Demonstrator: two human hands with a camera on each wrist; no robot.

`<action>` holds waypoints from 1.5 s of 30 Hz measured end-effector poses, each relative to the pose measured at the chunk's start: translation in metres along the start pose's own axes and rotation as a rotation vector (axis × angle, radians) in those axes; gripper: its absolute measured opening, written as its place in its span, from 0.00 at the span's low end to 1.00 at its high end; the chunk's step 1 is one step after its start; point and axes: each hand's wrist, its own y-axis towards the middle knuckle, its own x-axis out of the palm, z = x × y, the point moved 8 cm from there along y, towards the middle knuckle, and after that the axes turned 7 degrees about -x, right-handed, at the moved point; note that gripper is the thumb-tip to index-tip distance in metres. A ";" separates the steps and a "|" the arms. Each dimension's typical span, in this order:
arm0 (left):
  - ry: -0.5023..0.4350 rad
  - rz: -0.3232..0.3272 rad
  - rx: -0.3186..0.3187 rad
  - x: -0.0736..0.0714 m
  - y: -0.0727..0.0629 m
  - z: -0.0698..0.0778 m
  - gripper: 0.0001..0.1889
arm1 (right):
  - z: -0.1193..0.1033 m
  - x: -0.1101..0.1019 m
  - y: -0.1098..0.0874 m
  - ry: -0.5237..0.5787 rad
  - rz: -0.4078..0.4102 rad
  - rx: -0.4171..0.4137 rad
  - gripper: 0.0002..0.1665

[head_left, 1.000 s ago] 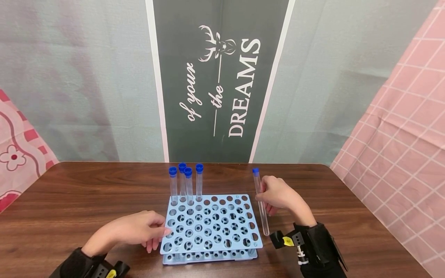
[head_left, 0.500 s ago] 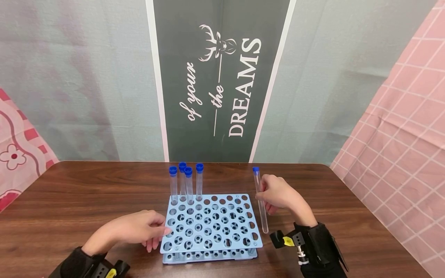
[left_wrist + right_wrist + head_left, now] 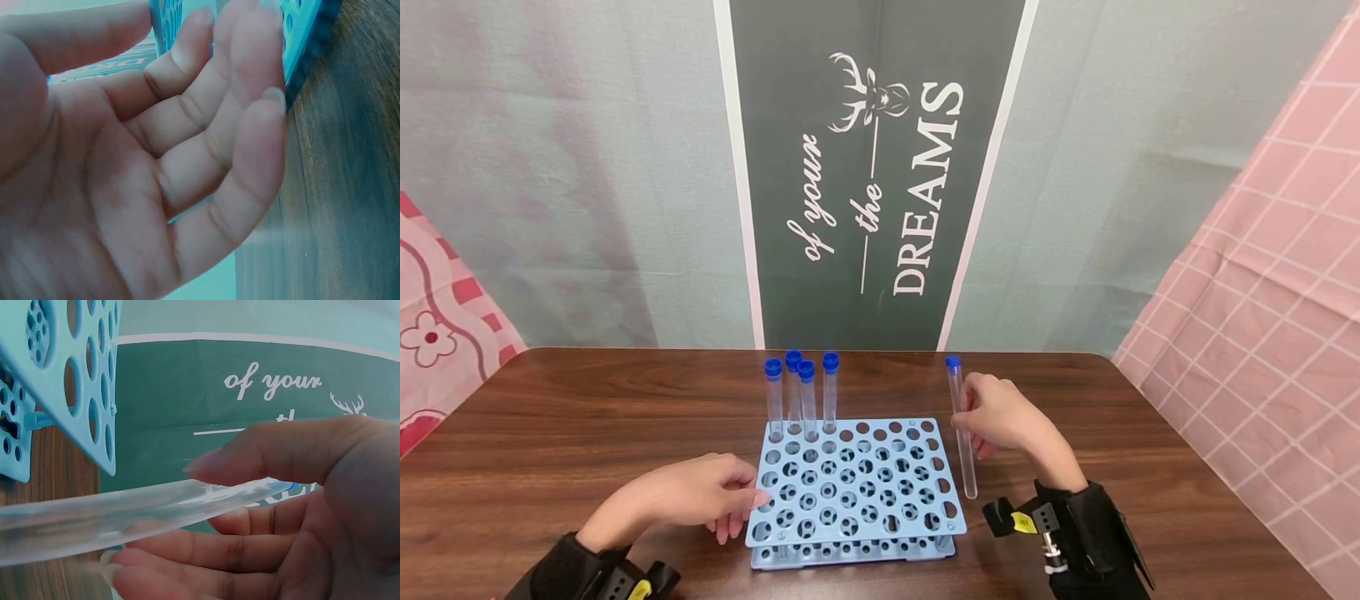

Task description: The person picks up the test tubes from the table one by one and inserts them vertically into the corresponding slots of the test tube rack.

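Note:
A light blue test tube rack (image 3: 857,479) with rows of round holes stands on the table. My left hand (image 3: 700,496) holds its left edge, the thumb on the top plate and the other fingers (image 3: 259,144) curled against the side. Beyond the rack's right edge, my right hand (image 3: 1003,412) pinches a clear test tube (image 3: 94,525) between thumb and fingers. That tube is nearly upright and slightly tilted, its blue cap (image 3: 952,362) on top. Several capped test tubes (image 3: 808,412) stand in the back left holes of the rack.
The dark wooden table (image 3: 587,400) extends on both sides of the rack. Behind it hangs a grey-green cloth backdrop (image 3: 880,325) with white lettering. A pink checked cloth (image 3: 1262,333) covers the right side.
My right hand has raised the test tube slightly; its lower end sits higher beside the rack. The left hand and the rack stay in place.

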 end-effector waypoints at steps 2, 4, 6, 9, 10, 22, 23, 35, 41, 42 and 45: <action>0.000 0.001 0.000 0.000 0.000 0.000 0.14 | -0.001 -0.001 0.000 0.001 0.007 -0.005 0.10; -0.002 0.003 0.000 0.000 0.000 0.000 0.14 | -0.002 -0.002 0.000 0.000 0.016 -0.011 0.10; -0.003 0.004 0.000 0.000 0.000 0.000 0.14 | -0.003 -0.003 -0.001 -0.004 0.028 -0.021 0.10; -0.006 0.005 0.000 0.000 0.000 0.000 0.14 | -0.005 -0.006 -0.001 -0.010 0.051 -0.031 0.10; -0.006 0.005 0.000 0.000 0.000 0.000 0.14 | -0.006 -0.007 -0.001 -0.011 0.057 -0.031 0.10; -0.014 -0.002 -0.002 0.000 -0.001 0.000 0.14 | -0.012 -0.009 -0.004 0.003 0.084 -0.066 0.09; -0.013 -0.002 -0.002 0.001 -0.001 0.000 0.14 | -0.012 -0.010 -0.004 0.005 0.086 -0.070 0.09; -0.009 0.004 0.002 0.000 0.000 0.000 0.14 | -0.018 -0.015 -0.006 -0.010 0.125 -0.103 0.08; -0.012 0.006 0.007 0.000 0.000 0.000 0.14 | -0.023 -0.018 -0.009 -0.003 0.137 -0.106 0.08; -0.010 0.006 0.008 0.000 0.000 0.000 0.14 | -0.024 -0.019 -0.010 -0.004 0.138 -0.110 0.08; -0.006 0.003 0.009 0.000 0.000 0.000 0.14 | -0.028 -0.019 -0.012 -0.009 0.143 -0.123 0.08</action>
